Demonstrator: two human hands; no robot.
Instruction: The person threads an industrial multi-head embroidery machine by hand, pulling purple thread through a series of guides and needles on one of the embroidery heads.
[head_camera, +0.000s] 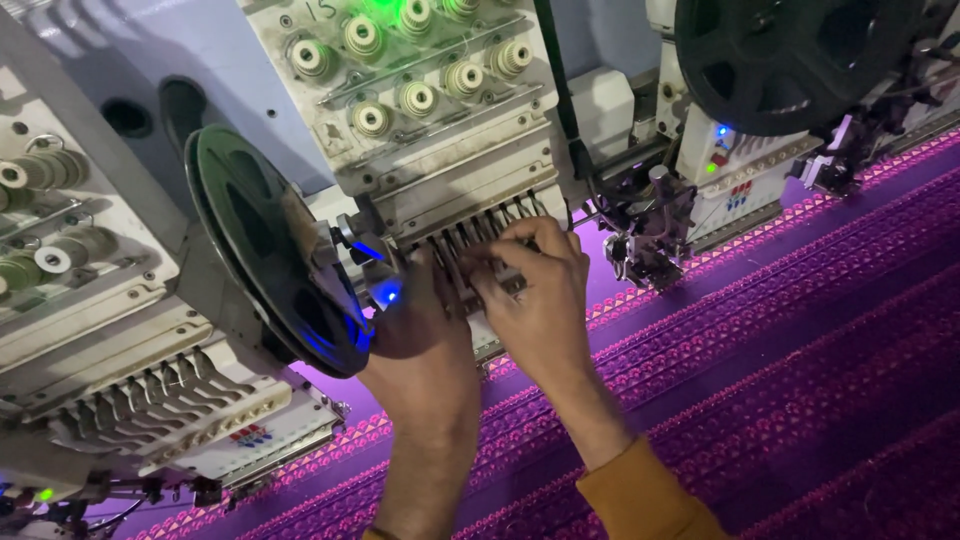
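Right hand (535, 290) pinching thread at take-up levers (480, 245), steadying it | left hand (420, 320) beside, grip hidden | purple fabric (800, 330) lying below levers.

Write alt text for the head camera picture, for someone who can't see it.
Two bare hands, left hand and right hand, reach into the row of take-up levers on an embroidery machine head. A dark green reel stands left of them, and purple patterned fabric stretches beneath.

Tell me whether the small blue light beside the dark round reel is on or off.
On. The small blue light glows bright beside the dark round reel, next to the left hand.
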